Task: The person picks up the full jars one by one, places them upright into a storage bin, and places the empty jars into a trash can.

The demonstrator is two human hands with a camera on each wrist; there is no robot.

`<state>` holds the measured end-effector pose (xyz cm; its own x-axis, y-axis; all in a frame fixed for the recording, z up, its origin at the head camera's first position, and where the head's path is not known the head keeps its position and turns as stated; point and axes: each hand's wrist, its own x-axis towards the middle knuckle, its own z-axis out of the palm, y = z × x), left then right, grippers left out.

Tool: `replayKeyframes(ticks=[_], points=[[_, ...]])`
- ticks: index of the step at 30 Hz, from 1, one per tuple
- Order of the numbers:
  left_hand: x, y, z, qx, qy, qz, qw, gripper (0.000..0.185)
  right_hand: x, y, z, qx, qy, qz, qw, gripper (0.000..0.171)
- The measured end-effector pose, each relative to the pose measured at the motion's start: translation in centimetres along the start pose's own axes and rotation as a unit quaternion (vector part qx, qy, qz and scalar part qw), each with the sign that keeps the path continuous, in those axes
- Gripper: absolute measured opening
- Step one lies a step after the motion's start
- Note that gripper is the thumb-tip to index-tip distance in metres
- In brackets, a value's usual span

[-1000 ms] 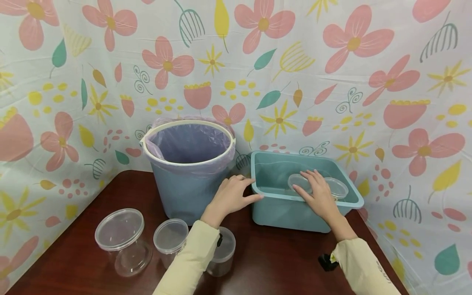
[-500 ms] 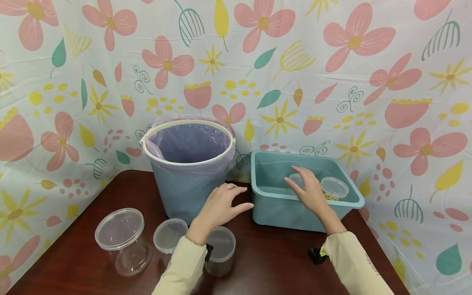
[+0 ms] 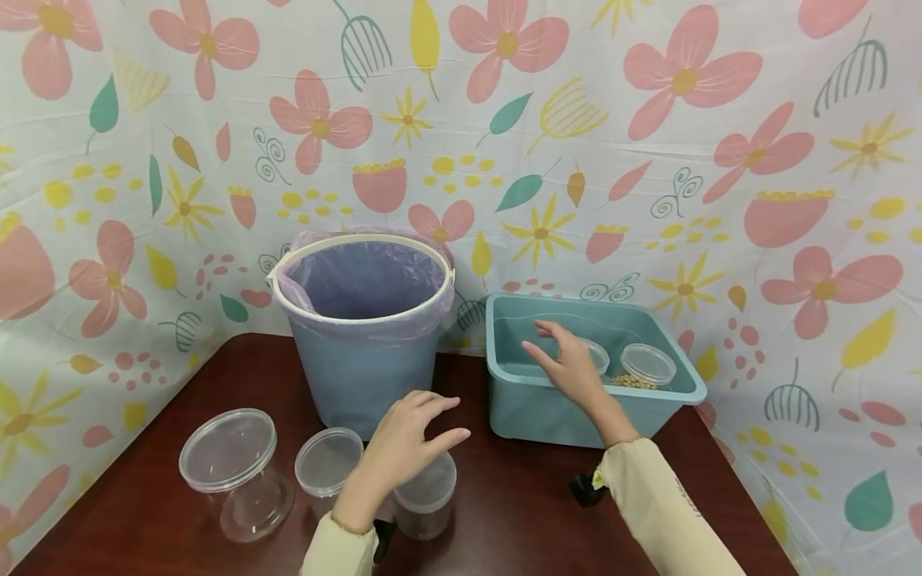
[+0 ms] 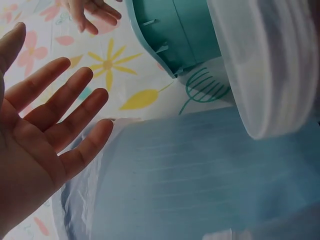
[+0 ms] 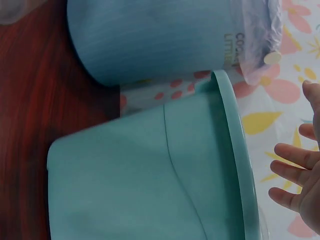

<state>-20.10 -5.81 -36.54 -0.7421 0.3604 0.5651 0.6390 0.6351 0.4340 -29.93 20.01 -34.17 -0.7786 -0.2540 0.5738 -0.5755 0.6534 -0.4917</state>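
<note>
Since a second earlier, the left hand (image 3: 406,436) has been drawn back from the rim of the teal basin (image 3: 504,370) toward the near side of the table, and the right hand (image 3: 569,364) has been lifted off the small containers in the basin and moved left. The left hand is now held above a small lidded jar (image 3: 426,498), fingers spread and relaxed, holding nothing; the left wrist view shows the palm open. The right hand is held over the basin, fingers straight and apart, also holding nothing. Two small clear containers (image 3: 648,365) rest inside the basin at its right end, one partly hidden behind the right hand; pale grains appear beside them. A lined bin (image 3: 363,328) stands just left of the basin. Two more clear lidded jars (image 3: 230,468) stand at the table's near left. The work appears to be between containers: for the next move, a grip on the jar under the left hand would be called for.
</note>
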Motion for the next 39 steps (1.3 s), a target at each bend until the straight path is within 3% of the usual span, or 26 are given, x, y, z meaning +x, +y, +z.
replayKeyframes(ticks=[8, 16, 22, 33, 39], points=[[-2.1, 0.2, -0.8, 0.005, 0.037, -0.006, 0.9993, 0.039, 0.6, -1.1, 1.5, 0.039, -0.003, 0.017, 0.999, 0.045], [-4.5, -0.3, -1.4, 0.038, 0.109, 0.035, 0.9927, 0.033, 1.8, -1.9, 2.7, 0.068, -0.006, 0.025, 0.997, 0.044], [-5.9, -0.4, -1.9, 0.049, 0.139, 0.053, 0.9877, 0.032, 3.0, -2.7, 3.1, 0.113, 0.019, 0.023, 0.993, 0.039], [-9.1, -0.2, -2.8, 0.073, 0.156, 0.041, 0.9843, 0.031, 4.7, -5.7, 4.5, 0.198, 0.036, 0.059, 0.978, 0.037], [-10.2, -1.0, -3.4, 0.080, 0.170, 0.059, 0.9805, 0.027, 5.6, -7.4, 5.3, 0.271, 0.039, 0.098, 0.957, 0.037]])
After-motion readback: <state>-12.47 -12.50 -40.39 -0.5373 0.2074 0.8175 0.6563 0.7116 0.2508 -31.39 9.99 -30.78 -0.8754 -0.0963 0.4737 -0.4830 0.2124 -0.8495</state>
